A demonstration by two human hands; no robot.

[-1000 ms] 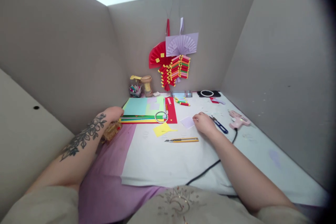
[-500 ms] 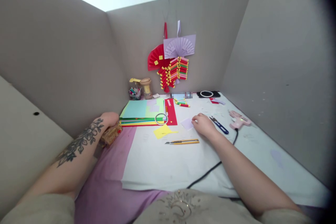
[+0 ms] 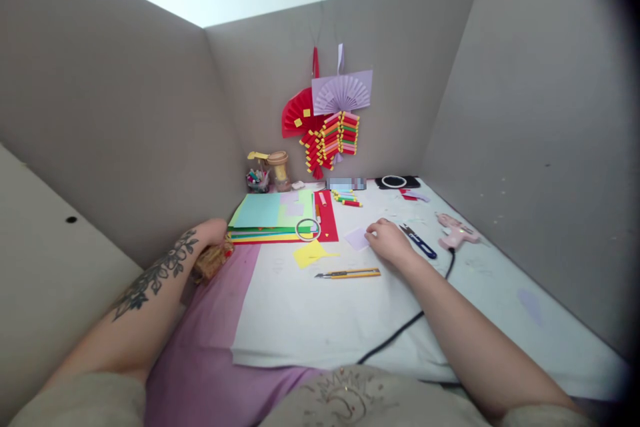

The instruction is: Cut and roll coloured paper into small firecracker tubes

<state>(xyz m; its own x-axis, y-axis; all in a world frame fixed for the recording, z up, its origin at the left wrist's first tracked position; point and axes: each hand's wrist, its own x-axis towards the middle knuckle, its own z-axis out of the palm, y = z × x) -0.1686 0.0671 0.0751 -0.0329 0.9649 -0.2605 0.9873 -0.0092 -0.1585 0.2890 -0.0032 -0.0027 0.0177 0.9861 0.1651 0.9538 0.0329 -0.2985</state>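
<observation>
My right hand [image 3: 387, 239] rests on the white-covered table, fingers curled closed at the right edge of a small lavender paper square [image 3: 355, 239]. Far to the left, my left hand [image 3: 214, 231] reaches to the table's side, just above a brown basket-like box [image 3: 214, 261]; its fingers are hidden from me. A yellow utility knife [image 3: 353, 273] lies in front of the lavender square, and a piece of yellow paper [image 3: 309, 253] is to the left. Close to the right hand's far side are dark-blue thread snips [image 3: 419, 241].
A stack of coloured paper [image 3: 257, 209] lies at left with a white ring [image 3: 307, 229] on it. The pink glue gun [image 3: 457, 232] trails a black cord [image 3: 393, 337] under my right forearm. Small paper rolls [image 3: 349, 199] lie behind. Paper fans [image 3: 343, 93] hang on the grey partition.
The view has tilted very slightly, so things sit a little lower in the picture. Both hands keep their places, and nothing on the table has visibly moved.
</observation>
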